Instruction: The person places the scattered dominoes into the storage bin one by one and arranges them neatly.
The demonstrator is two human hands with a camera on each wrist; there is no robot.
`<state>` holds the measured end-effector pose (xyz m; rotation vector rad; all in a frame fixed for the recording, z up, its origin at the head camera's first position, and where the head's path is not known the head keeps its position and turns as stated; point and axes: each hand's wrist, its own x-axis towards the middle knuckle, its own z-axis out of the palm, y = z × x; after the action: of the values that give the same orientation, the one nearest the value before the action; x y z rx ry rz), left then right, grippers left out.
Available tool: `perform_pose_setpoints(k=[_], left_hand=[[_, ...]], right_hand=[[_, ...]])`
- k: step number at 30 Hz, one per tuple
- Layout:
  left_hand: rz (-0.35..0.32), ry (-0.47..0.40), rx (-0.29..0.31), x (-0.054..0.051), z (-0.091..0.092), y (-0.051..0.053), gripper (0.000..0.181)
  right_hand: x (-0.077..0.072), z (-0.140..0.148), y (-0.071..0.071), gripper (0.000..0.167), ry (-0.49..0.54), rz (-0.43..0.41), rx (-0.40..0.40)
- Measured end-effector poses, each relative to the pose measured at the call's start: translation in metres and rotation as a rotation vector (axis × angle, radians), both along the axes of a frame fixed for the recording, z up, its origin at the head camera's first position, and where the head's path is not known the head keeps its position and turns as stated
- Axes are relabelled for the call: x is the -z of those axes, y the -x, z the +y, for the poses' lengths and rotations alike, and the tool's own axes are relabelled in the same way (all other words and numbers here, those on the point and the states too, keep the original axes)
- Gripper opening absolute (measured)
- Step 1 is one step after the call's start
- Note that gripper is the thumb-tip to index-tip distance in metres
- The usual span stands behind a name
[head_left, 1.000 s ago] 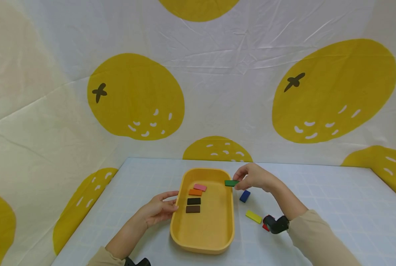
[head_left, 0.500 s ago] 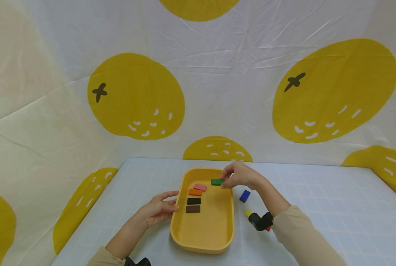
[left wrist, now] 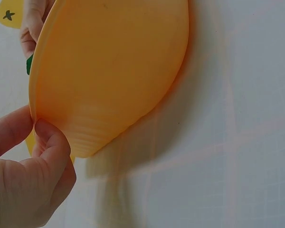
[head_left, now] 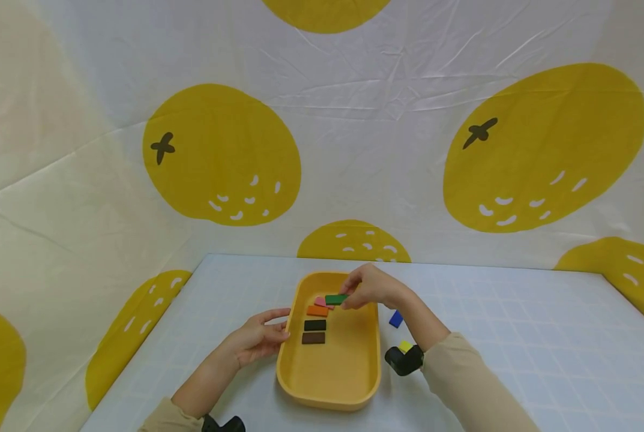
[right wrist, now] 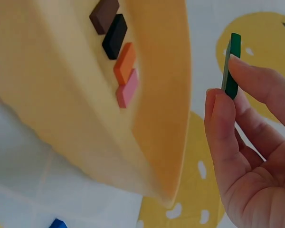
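Observation:
In the head view my left hand (head_left: 257,342) pinches the left rim of a yellow plastic tray (head_left: 338,375). The left wrist view shows thumb and finger on that rim (left wrist: 34,90). Above the tray's far end, my right hand (head_left: 373,287) pinches a small flat green block (head_left: 335,300) between thumb and fingers. From the head, this block partly covers a pink block (head_left: 320,301). Below the pink one lie an orange block (head_left: 317,311), a black block (head_left: 315,325) and a brown block (head_left: 313,338), lined up along the tray's left side.
Right of the tray, a blue block (head_left: 395,319) and a yellow block (head_left: 405,346) lie on the pale gridded tablecloth (head_left: 516,336), partly hidden by my right arm. A white cloth with yellow fruit shapes (head_left: 221,156) hangs behind the table.
My right hand has carried the green block leftward from the tray's right rim to over the pink block. My left hand keeps its place on the tray, which stays put.

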<state>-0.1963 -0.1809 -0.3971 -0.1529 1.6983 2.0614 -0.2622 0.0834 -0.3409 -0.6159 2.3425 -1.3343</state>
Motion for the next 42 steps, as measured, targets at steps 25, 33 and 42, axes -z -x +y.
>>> perform_pose_setpoints(k=[25,33,42], left_hand=[[0.018,-0.053,0.054,-0.004,-0.001,-0.003,0.065],[0.019,-0.067,0.064,-0.003,-0.002,-0.002,0.066],[0.010,-0.041,0.042,-0.001,-0.003,-0.001,0.065]], right_hand=[[0.019,-0.044,-0.010,0.020,-0.012,-0.105,-0.059],[0.022,-0.050,-0.013,0.017,-0.046,-0.139,-0.096],[0.023,-0.054,-0.015,0.018,-0.165,-0.121,-0.171]])
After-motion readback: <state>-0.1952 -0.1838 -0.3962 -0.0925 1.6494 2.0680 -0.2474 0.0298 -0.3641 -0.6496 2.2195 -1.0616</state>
